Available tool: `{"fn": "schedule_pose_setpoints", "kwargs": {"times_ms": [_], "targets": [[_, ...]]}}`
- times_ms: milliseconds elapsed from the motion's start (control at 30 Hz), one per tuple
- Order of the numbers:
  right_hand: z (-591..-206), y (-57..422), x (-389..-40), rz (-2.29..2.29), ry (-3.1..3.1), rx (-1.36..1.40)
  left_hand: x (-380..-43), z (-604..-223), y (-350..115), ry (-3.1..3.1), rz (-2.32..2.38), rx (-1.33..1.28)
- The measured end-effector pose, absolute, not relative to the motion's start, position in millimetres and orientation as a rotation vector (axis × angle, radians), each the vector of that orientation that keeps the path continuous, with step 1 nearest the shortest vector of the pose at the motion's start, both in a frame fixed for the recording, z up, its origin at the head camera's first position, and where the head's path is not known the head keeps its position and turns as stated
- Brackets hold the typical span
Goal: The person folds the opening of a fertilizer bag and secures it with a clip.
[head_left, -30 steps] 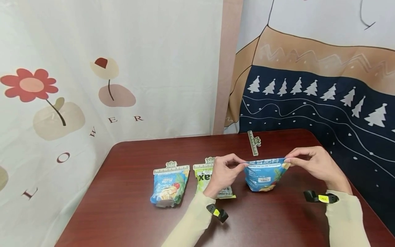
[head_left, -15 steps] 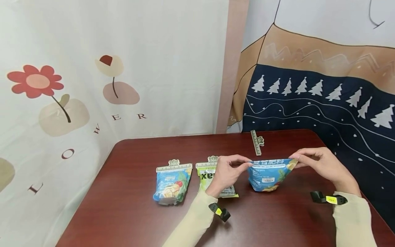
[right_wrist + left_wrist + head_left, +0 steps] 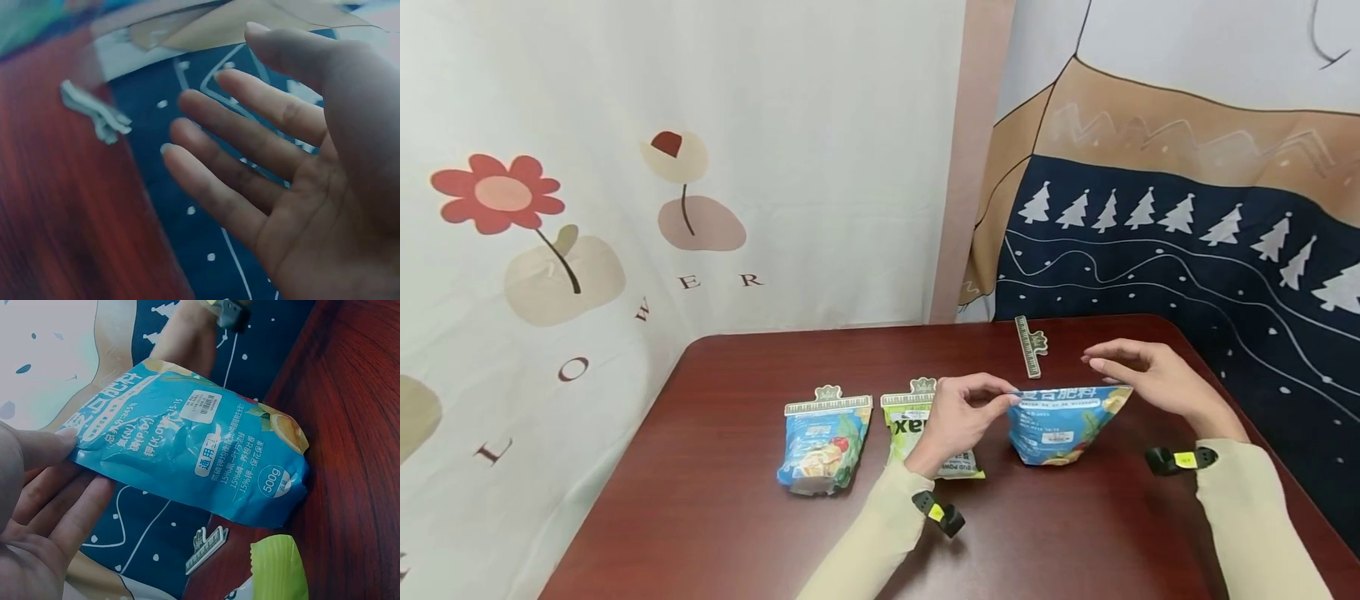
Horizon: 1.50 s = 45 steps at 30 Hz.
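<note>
A blue fertilizer bag (image 3: 1051, 429) with white print and a 500g mark stands on the table, its top edge drawn out flat. My left hand (image 3: 961, 414) pinches the left corner of that top edge between thumb and fingers; the left wrist view shows the grip on the bag (image 3: 206, 444) closely. Just above the bag's right corner, my right hand (image 3: 1157, 379) is apart from it, fingers extended with nothing between them. In the right wrist view the palm and spread fingers of this hand (image 3: 269, 150) show bare. Beyond the bag lies a loose ruler-patterned clip (image 3: 1031, 347).
Left of my hands, a second blue bag (image 3: 822, 450) lies with a clip (image 3: 828, 402) across its top. A green bag (image 3: 904, 429), also clipped, is partly hidden behind my left hand. Printed curtains (image 3: 820, 167) hang beyond the dark red table (image 3: 715, 467).
My right hand has let go of the bag's right top corner and lifted slightly away. The left hand keeps its pinch. The head view has shifted a little.
</note>
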State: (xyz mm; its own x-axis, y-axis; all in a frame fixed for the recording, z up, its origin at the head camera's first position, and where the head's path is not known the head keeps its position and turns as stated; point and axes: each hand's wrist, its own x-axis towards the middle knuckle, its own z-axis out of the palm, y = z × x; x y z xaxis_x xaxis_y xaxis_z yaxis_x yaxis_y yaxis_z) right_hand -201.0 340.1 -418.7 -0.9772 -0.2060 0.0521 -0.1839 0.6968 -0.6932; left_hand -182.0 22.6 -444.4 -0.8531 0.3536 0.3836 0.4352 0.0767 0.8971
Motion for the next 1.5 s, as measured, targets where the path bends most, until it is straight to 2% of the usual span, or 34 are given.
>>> {"fn": "schedule_pose_setpoints", "kwargs": {"times_ms": [1033,1500], "targets": [[-459,339,-293,-0.713,2.878,-0.506,-182,-444,24,-2.256,-1.924,-0.846],[-460,323,-322,-0.578,2.853,-0.521,-182,-444,24,-2.25,-1.949,-0.84]]}}
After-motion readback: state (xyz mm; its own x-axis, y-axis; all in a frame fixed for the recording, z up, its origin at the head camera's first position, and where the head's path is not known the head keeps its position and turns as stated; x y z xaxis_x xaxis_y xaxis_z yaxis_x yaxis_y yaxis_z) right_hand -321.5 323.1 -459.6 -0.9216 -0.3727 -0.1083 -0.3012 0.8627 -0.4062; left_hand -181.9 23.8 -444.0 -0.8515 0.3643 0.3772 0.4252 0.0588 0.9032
